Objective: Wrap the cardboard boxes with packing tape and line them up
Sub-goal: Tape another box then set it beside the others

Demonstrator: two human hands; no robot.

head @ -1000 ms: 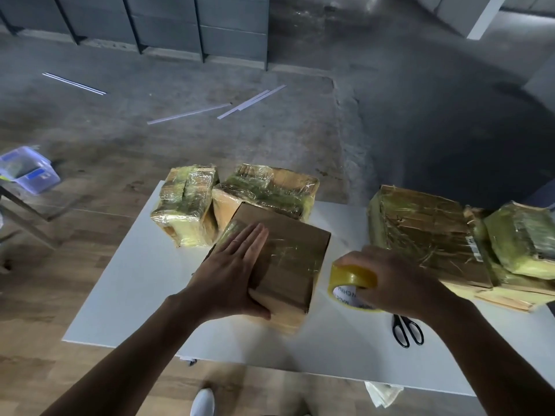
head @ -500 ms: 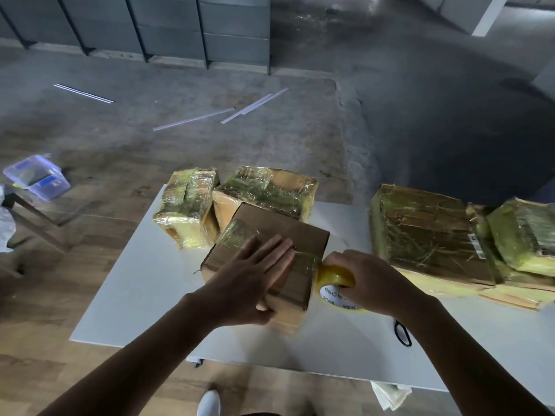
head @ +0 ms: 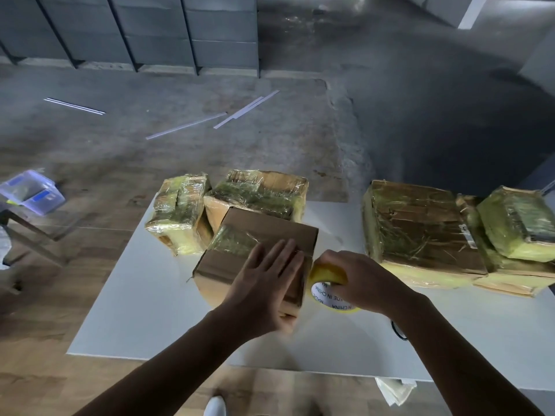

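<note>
Since a second ago the left hand (head: 264,283) has slid across the top of the brown box (head: 222,265) toward its right edge. It now lies flat there, fingers straight and pressing down, thumb at the near corner. The right hand (head: 360,277) has brought the yellow tape roll (head: 327,273) in against the box's right side and grips it with curled fingers. Its forearm now hides all but one handle loop of the scissors (head: 398,330).

The box sits in the middle of the white counter (head: 135,295). There is bare surface to its left and along the near edge, and a narrow lane on its right.

Touching the box behind are two wrapped boxes (head: 177,217) (head: 258,190). Past the lane lies a large wrapped box (head: 417,223), with a wrapped stack (head: 516,223) just beside it at the counter's right end. On the floor beyond are white strips (head: 186,126), and far left a clear plastic tub (head: 30,192).
</note>
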